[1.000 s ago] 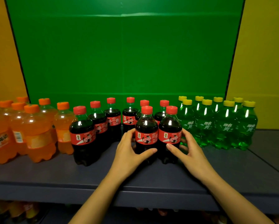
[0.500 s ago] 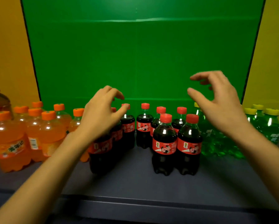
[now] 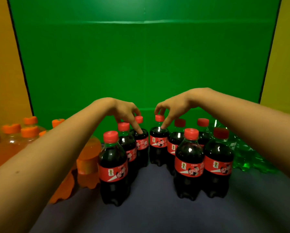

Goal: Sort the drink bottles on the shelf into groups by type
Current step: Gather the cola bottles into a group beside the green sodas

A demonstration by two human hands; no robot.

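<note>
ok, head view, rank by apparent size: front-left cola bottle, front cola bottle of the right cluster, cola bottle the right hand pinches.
1. front-left cola bottle and front cola bottle of the right cluster: look alike, not ranked.
2. back cola bottle pinched by the right hand: looks smallest, but farther back, so true size unsure.

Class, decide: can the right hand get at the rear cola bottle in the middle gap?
Probably yes. The right hand reaches in from above, over the front cola bottles, and its fingers pinch the rear cola bottle at its neck.
</note>
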